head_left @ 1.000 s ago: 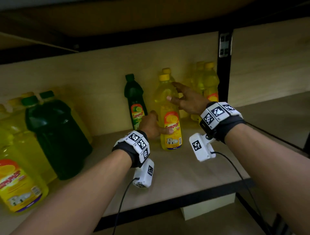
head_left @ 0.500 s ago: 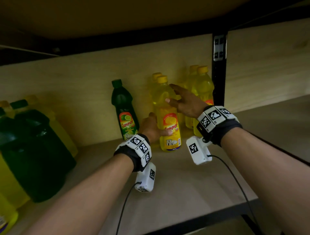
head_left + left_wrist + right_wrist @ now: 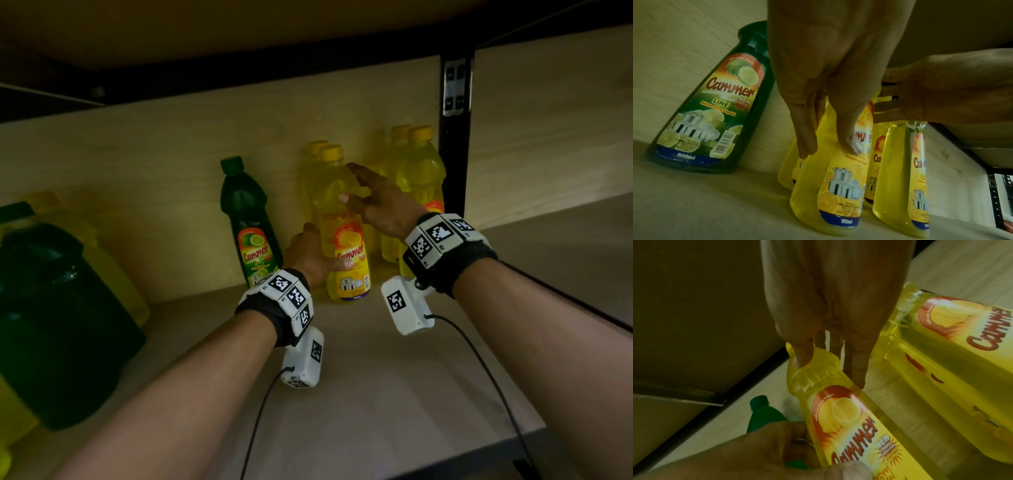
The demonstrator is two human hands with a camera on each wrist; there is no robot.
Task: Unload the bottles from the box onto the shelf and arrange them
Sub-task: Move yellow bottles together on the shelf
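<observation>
A yellow bottle point(image 3: 346, 246) with an orange-red label stands upright on the wooden shelf point(image 3: 376, 394), in front of another yellow bottle point(image 3: 313, 161). My left hand point(image 3: 315, 257) grips its lower body, thumb across the label and fingers down its left side point(image 3: 807, 142). My right hand point(image 3: 370, 202) is spread with straight fingers; its thumb point(image 3: 801, 356) touches the bottle's shoulder below the cap. A green lime bottle point(image 3: 250, 233) stands just left, against the back panel. Two more yellow bottles point(image 3: 421, 178) stand to the right.
Large dark green point(image 3: 51, 325) and yellow jugs crowd the shelf's left end. A black upright post point(image 3: 454, 137) bounds the bay right of the yellow bottles. The upper shelf board point(image 3: 239, 27) hangs low overhead. Bare shelf surface lies in front of the bottles.
Both hands stay on the front yellow bottle in the same hold. The head view has shifted right and closer, so the big jugs slid toward the left edge.
</observation>
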